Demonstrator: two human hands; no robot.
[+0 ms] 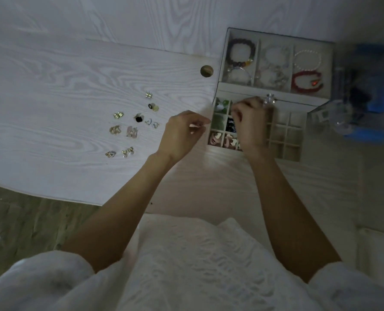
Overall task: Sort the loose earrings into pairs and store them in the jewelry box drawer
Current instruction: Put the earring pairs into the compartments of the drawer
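Centre frame, left hand (182,131) pinches a tiny, light, slippery earring (196,125); right hand (251,122), fingers curled over the drawer (285,135), grip unclear.

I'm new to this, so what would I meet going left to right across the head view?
Loose earrings → left hand → right hand over the drawer → blue object.

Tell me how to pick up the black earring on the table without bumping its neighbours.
Pinch the black earring by its dark disc, coming straight down from above. It lies flat on the table, so only its rim offers a hold. The silver pair sits close on its right, so place the fingertips on the near and far edges rather than left and right. Its post can't be made out.
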